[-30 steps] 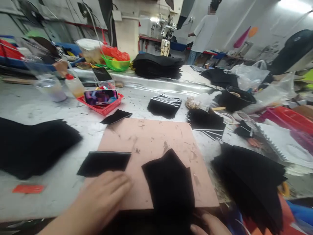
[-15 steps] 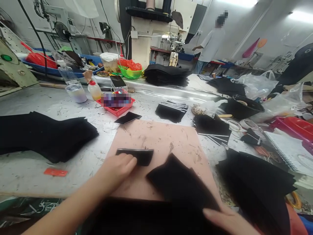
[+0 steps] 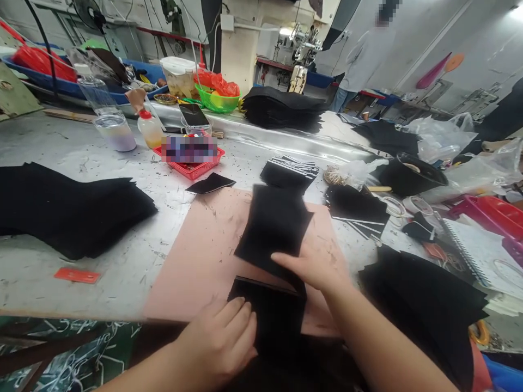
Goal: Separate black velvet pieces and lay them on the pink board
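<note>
My right hand (image 3: 312, 268) grips a black fabric piece (image 3: 273, 228) above the pink board (image 3: 183, 261), thumb on top and the other fingers hidden underneath. Nearer to me, my left hand (image 3: 229, 332) is closed on the left side of a second black piece (image 3: 272, 310), which has a straight upper edge and overhangs the board's front. The lower edge of the first piece lies close to that straight edge; whether they touch I cannot tell. A small black piece (image 3: 210, 183) rests at the board's far left corner.
Stacks of black pieces lie at the left (image 3: 69, 209) and right (image 3: 420, 299). White-edged black pieces (image 3: 288, 173) sit behind the board. A red basket (image 3: 190, 170), a glue bottle (image 3: 149, 129) and a sewing machine (image 3: 300, 60) stand farther back. A person (image 3: 363, 60) is in the background.
My right hand has swung from the lower right onto the board with its black piece. My left hand has come nearer to me with its piece. The view has shifted slightly.
</note>
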Action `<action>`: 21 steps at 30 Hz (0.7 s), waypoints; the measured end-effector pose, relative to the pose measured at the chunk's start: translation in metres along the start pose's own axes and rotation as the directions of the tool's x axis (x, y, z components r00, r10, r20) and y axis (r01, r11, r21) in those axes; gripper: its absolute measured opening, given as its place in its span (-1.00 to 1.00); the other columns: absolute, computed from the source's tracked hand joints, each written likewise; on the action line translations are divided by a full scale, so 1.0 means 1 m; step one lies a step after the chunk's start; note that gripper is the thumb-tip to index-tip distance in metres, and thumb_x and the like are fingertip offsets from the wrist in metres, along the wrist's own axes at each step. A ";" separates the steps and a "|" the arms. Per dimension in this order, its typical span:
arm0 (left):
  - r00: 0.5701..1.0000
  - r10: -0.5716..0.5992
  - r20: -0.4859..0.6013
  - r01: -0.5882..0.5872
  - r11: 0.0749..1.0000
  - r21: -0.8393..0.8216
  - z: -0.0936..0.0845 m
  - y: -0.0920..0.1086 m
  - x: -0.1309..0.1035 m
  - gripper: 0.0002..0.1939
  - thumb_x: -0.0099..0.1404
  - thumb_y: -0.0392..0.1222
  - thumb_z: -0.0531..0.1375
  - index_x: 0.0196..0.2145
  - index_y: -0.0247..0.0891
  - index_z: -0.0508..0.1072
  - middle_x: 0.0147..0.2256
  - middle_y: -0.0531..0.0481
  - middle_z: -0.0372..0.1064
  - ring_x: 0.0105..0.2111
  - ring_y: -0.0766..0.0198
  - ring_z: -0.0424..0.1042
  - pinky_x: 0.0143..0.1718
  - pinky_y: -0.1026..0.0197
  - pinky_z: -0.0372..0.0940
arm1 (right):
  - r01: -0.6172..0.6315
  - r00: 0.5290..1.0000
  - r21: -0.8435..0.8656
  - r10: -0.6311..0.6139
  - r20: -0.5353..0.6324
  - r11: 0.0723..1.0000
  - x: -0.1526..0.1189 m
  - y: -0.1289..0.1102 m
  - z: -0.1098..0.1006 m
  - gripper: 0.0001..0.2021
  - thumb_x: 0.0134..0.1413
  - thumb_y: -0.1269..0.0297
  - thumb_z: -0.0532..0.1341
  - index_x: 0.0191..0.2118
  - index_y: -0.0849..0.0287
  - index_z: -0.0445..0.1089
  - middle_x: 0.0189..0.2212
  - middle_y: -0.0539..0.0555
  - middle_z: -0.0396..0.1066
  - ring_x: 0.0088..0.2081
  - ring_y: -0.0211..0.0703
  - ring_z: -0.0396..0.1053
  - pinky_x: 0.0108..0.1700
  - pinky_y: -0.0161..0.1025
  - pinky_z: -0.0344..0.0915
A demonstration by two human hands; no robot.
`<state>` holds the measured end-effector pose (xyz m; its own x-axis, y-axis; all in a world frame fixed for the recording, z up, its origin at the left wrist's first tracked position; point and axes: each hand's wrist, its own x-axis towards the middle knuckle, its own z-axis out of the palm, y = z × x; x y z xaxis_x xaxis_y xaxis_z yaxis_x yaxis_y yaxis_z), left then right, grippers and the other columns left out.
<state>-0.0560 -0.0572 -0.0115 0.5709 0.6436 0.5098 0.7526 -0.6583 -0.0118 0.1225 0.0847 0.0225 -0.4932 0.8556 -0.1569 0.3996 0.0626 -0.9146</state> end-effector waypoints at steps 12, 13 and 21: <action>0.965 -0.195 0.176 0.184 0.980 0.079 -0.006 0.000 -0.010 -0.57 0.20 0.05 0.11 -0.14 -0.35 0.42 -0.13 -0.14 0.45 -0.15 0.12 0.39 -0.10 0.13 0.13 | -0.035 0.997 -0.137 0.044 0.065 0.990 -0.012 0.007 0.010 -0.56 -0.08 0.23 0.26 -0.01 0.15 0.34 -0.05 0.12 0.41 0.00 0.12 0.33 0.04 0.05 0.26; 0.962 -0.199 0.185 0.186 0.979 0.084 -0.006 0.000 -0.010 -0.56 0.20 0.06 0.12 -0.12 -0.36 0.41 -0.12 -0.15 0.44 -0.14 0.12 0.39 -0.10 0.13 0.12 | -0.027 0.997 -0.141 0.036 0.064 0.990 -0.013 0.007 0.011 -0.56 -0.08 0.22 0.26 0.00 0.15 0.34 -0.05 0.12 0.41 0.00 0.12 0.33 0.04 0.05 0.26; 0.958 -0.198 0.206 0.188 0.980 0.066 -0.001 0.000 -0.013 -0.54 0.21 0.07 0.09 -0.10 -0.36 0.39 -0.10 -0.17 0.42 -0.13 0.08 0.36 -0.10 0.10 0.11 | -0.037 0.995 -0.163 0.051 0.082 0.986 -0.013 0.003 0.012 -0.59 -0.06 0.26 0.22 -0.02 0.16 0.35 -0.04 0.12 0.40 0.02 0.11 0.31 0.07 0.07 0.24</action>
<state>-0.0637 -0.0661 -0.0169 0.4656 0.8274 0.3141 0.8667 -0.4981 0.0275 0.1207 0.0672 0.0178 -0.5340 0.8127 -0.2329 0.5377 0.1138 -0.8354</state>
